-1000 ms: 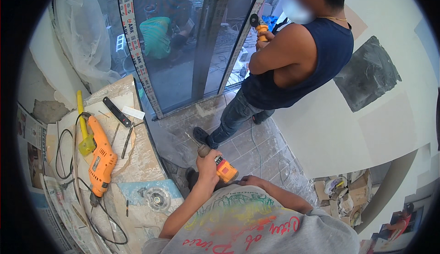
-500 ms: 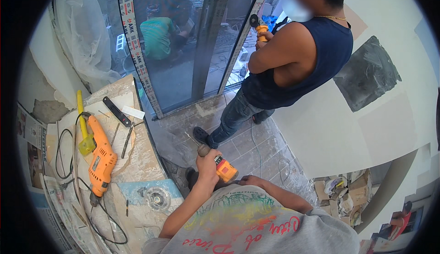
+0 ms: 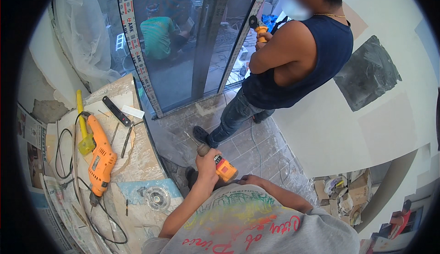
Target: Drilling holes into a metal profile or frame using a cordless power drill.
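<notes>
My left hand [image 3: 208,164] is closed around a yellow-and-red cordless drill [image 3: 224,169] in front of my body. Its dark chuck [image 3: 202,150] points away from me, with a thin bit toward the floor. Close to the drill's battery end, against my waist, lies my right hand [image 3: 250,179]; its fingers are mostly hidden, so their grip does not show. On the worktop to the left rest an orange corded drill [image 3: 101,157], a yellow hammer-like tool [image 3: 85,141], a black-handled tool [image 3: 116,111] and a loose drill bit [image 3: 127,141].
Ahead, a co-worker [image 3: 293,66] holds a yellow angle grinder [image 3: 260,28] beside the glass sliding door [image 3: 169,70]. Behind the glass crouches another person [image 3: 156,36]. Cables [image 3: 256,148] trail over the tiled floor [image 3: 238,155]. Cardboard scraps [image 3: 360,192] are piled at right. A metal disc [image 3: 157,198] lies on the worktop [image 3: 156,171].
</notes>
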`<state>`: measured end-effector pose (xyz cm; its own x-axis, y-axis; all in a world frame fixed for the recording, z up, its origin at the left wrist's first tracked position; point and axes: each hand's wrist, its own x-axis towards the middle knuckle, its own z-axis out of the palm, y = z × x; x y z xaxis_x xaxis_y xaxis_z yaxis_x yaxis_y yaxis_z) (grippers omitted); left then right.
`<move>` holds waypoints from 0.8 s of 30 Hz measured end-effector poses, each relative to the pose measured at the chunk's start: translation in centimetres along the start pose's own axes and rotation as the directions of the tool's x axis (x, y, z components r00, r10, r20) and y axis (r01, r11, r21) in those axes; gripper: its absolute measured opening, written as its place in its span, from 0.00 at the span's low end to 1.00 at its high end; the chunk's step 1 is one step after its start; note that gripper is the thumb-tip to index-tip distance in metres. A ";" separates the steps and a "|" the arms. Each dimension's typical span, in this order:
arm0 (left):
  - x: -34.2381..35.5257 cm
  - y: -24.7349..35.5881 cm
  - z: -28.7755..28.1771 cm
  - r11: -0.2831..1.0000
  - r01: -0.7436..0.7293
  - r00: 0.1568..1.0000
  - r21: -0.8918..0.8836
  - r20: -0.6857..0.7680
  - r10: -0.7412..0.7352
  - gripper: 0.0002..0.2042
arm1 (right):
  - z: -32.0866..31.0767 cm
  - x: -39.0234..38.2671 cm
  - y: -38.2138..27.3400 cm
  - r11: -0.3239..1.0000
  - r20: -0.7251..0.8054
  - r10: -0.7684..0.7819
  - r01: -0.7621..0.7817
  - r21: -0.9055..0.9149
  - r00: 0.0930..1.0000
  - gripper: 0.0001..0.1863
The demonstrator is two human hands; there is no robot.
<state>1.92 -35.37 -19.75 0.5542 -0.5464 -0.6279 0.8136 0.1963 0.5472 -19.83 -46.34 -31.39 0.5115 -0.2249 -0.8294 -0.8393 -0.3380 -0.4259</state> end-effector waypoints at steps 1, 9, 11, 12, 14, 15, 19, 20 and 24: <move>0.2 -0.2 -0.2 1.000 0.002 1.000 0.000 -0.001 -0.002 0.06 | 0.0 -0.1 0.0 1.000 0.006 -0.012 0.012 -0.020 1.000 0.30; -0.1 0.0 -0.1 1.000 -0.025 1.000 0.009 -0.012 0.025 0.05 | -0.9 -2.2 -1.9 0.982 0.057 -0.152 0.158 -0.104 0.987 0.25; -0.1 0.0 -0.1 1.000 -0.023 1.000 0.001 -0.012 0.023 0.05 | -0.8 -2.0 -2.0 0.992 0.047 -0.106 0.109 -0.070 0.993 0.26; -0.1 0.0 0.0 1.000 -0.022 1.000 0.001 -0.011 0.022 0.05 | -0.5 -1.6 -1.5 0.998 0.023 -0.057 0.058 -0.030 0.998 0.27; -0.2 0.2 0.1 1.000 0.000 1.000 0.007 -0.003 0.000 0.05 | -0.3 -1.0 -1.0 1.000 0.002 -0.006 0.006 0.012 1.000 0.28; -0.2 0.2 0.1 1.000 0.000 1.000 0.007 -0.004 0.000 0.05 | -0.3 -0.8 -0.8 1.000 -0.006 -0.016 0.016 0.006 1.000 0.29; 0.2 -0.3 -0.3 0.999 -0.036 0.999 0.022 -0.006 0.036 0.05 | 0.0 -0.1 -0.1 1.000 -0.019 -0.010 0.010 0.013 1.000 0.30; 0.3 -0.3 -0.3 0.998 -0.056 0.998 0.031 0.001 0.056 0.06 | 0.0 -0.2 -0.3 1.000 -0.018 -0.009 0.010 0.013 1.000 0.30; 0.4 -0.4 -0.4 0.999 -0.027 1.000 0.038 0.006 0.026 0.06 | -0.2 -0.5 -0.5 1.000 -0.011 -0.005 0.005 0.026 1.000 0.31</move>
<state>1.87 -35.36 -20.49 0.5744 -0.5461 -0.6098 0.7912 0.1795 0.5846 -19.60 -46.21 -30.70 0.5177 -0.2336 -0.8230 -0.8410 -0.3154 -0.4395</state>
